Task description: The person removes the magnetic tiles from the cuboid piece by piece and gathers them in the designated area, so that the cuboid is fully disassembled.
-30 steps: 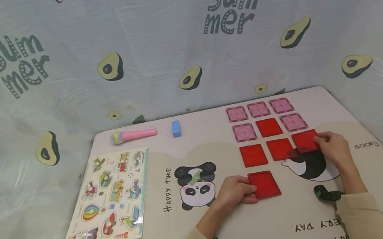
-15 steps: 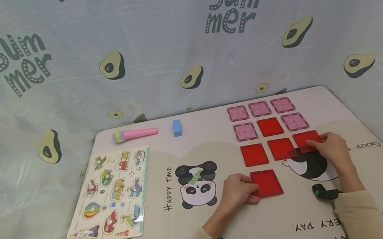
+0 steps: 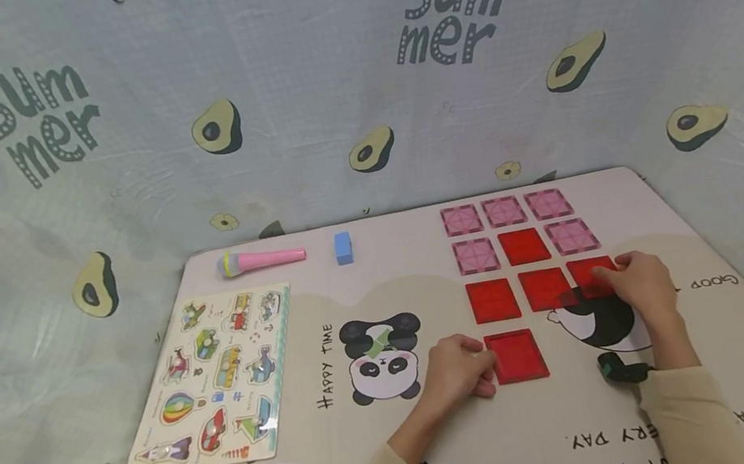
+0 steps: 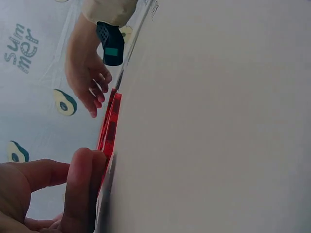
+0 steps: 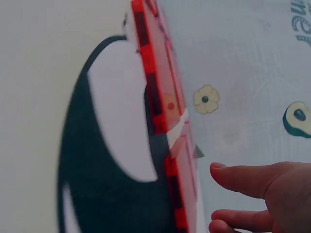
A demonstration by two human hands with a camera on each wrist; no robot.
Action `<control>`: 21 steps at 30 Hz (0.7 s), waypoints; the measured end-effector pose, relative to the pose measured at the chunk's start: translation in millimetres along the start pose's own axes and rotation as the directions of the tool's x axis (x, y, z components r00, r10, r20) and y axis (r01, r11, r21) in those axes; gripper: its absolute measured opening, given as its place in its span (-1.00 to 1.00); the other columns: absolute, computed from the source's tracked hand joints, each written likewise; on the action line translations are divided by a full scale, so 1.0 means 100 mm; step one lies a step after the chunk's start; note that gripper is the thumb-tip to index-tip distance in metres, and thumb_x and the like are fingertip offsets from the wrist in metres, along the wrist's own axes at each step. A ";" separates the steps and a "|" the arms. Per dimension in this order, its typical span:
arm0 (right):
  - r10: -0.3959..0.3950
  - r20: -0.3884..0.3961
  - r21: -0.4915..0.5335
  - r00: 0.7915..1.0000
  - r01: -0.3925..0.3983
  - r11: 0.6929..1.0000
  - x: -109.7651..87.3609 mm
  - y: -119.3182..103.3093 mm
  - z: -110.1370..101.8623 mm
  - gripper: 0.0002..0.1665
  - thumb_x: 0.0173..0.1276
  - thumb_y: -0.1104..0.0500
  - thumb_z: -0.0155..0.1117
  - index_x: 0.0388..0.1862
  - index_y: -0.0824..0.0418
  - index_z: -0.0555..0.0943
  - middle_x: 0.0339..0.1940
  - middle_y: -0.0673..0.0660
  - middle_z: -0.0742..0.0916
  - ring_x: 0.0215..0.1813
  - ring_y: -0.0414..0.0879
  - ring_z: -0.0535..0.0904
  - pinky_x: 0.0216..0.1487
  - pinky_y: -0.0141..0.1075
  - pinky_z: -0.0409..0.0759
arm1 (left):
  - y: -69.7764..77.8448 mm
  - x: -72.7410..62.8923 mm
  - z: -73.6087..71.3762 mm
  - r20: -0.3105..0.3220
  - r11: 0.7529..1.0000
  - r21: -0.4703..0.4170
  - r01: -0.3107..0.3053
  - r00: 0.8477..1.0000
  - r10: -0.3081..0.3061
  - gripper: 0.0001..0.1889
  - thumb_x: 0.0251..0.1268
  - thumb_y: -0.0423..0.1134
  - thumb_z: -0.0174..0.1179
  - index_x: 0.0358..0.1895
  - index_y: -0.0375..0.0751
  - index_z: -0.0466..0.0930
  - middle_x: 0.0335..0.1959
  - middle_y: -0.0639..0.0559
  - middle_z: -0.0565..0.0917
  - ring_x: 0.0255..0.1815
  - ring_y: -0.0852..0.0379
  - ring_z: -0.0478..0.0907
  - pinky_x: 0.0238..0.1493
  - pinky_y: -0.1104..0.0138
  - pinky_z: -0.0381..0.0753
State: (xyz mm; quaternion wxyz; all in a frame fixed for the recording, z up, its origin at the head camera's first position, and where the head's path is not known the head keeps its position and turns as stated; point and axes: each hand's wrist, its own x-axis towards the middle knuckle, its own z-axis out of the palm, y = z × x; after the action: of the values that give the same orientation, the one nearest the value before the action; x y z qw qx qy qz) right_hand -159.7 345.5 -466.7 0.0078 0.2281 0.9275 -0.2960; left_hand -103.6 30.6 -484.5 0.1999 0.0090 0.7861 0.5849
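Note:
My left hand (image 3: pixel 456 372) is at the left edge of the nearest red magnetic tile (image 3: pixel 518 356), which lies flat on the table. In the left wrist view its loosely bent fingers (image 4: pixel 80 179) are beside that edge; whether they touch it is hard to tell. My right hand (image 3: pixel 646 287) is over the right side of another red tile (image 3: pixel 588 275), at the right end of a row. In the right wrist view its thumb and fingers (image 5: pixel 243 179) are apart, with nothing held between them. Two red tiles, one at left (image 3: pixel 493 300) and one in the middle (image 3: pixel 544 289), complete that row.
Behind lie several pink tiles (image 3: pixel 475 256) around one red tile (image 3: pixel 524 246). At the back left are a pink toy microphone (image 3: pixel 266 259) and a blue block (image 3: pixel 343 248). A picture puzzle board (image 3: pixel 212 382) lies on the left. A cloth wall rises behind the table.
My left hand has drawn slightly left off the nearest tile. My right hand has let go of the tile edge it gripped; that tile now lies in line with its row.

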 end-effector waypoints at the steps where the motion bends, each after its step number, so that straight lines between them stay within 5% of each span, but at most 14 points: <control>1: -0.010 -0.008 0.002 1.000 0.010 1.000 -0.01 -0.03 0.00 -0.23 0.44 -0.04 0.21 0.30 0.58 0.37 0.22 0.60 0.52 0.15 0.43 0.46 0.17 0.23 0.57 | 0.00 0.00 -0.03 -0.007 1.000 0.013 -0.006 1.000 0.006 -0.79 0.34 -0.24 0.24 -0.08 -0.28 0.61 -0.65 -0.01 0.66 -0.74 0.19 0.63 -0.56 0.45 0.65; 12: -0.154 -0.056 0.087 0.986 0.159 0.984 -0.19 -0.48 0.01 -0.19 0.46 -0.14 0.16 0.33 0.54 0.37 0.12 0.53 0.59 0.05 0.35 0.51 0.09 0.15 0.68 | 0.08 0.01 -0.50 -0.136 0.987 0.127 -0.102 0.984 0.119 -0.66 0.42 -0.08 0.15 0.07 -0.25 0.59 -0.61 -0.05 0.67 -0.75 0.15 0.55 -0.66 0.43 0.55; 21: -0.280 -0.133 0.160 0.951 0.300 0.941 -0.41 -0.84 0.05 -0.29 0.46 -0.13 0.17 0.33 0.39 0.45 0.06 0.42 0.64 0.01 0.25 0.56 -0.04 0.11 0.75 | 0.16 -0.04 -0.93 -0.329 0.948 0.245 -0.201 0.903 0.276 -0.59 0.36 -0.10 0.17 0.15 -0.26 0.61 -0.42 0.00 0.69 -0.59 0.24 0.57 -0.67 0.43 0.47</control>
State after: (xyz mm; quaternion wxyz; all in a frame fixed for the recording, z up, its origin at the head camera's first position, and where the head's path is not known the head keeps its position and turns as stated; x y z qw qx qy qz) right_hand -160.0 265.0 -418.7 -0.1065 0.1043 0.9198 -0.3629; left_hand -133.2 -51.2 -446.6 -0.0225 0.0193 0.8583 0.5123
